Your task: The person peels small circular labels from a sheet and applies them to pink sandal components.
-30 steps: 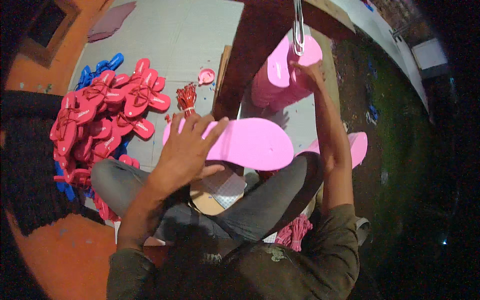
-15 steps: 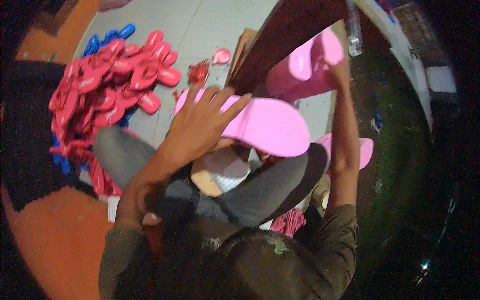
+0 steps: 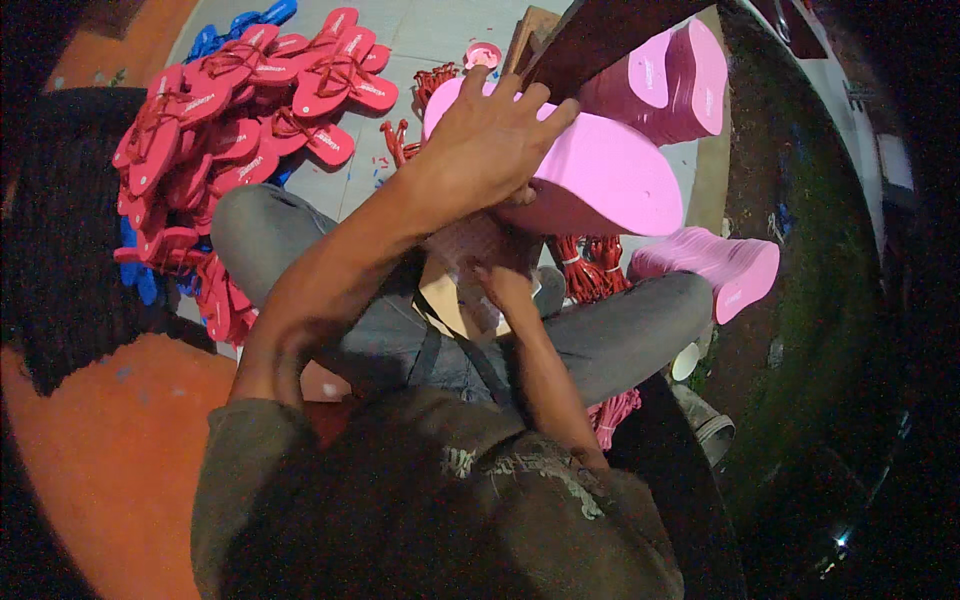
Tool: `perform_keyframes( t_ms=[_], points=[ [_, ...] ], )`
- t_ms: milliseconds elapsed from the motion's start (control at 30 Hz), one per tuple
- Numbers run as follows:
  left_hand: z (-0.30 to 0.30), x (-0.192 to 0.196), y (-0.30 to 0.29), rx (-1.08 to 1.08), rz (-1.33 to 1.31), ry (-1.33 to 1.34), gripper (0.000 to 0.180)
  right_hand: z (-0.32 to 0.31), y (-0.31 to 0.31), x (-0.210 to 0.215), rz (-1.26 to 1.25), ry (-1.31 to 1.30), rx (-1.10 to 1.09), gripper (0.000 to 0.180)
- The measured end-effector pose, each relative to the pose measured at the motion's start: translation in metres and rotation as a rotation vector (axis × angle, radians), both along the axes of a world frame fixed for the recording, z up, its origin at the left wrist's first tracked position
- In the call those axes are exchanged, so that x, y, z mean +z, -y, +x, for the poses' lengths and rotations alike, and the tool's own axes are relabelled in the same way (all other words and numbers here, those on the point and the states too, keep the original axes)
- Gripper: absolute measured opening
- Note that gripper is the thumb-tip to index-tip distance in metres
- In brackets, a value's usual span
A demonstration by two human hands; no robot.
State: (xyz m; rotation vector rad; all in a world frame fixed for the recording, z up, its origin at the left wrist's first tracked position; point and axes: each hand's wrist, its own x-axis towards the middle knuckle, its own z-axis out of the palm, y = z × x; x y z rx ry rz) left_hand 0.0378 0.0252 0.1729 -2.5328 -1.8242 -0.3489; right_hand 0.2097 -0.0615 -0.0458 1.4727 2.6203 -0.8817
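My left hand grips a pink flip-flop sole from above, its fingers spread across the upper face and its tips over the far edge. A deep pink side shows beneath that face; whether it is one sole or several stacked, I cannot tell. Below it, over my lap, is my right hand, beside a brown and tan piece. Shadow and blur hide its fingertips, so its grip is unclear. Red straps lie in bundles just beyond my right knee.
Finished red flip-flops are heaped at the left, with blue ones behind. Pink soles stand stacked at the far right, and another row is by my right knee. A dark wooden beam juts in from the far side.
My right hand has come back from the far-right pink soles to my lap. My left hand and the sole under it have shifted right and away from me.
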Motion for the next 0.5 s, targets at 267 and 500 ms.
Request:
perform_keyframes(
  t_ms=[267,500],
  points=[
    [0.0,0.0,-0.003,-0.011,-0.008,-0.031,0.085,-0.041,-0.01,-0.051,-0.216,0.232,-0.096,0.035],
    [0.002,-0.011,0.001,-0.002,0.041,-0.017,0.084,-0.048,-0.002,0.11,-0.406,-0.153,0.365,0.025]
  ],
)
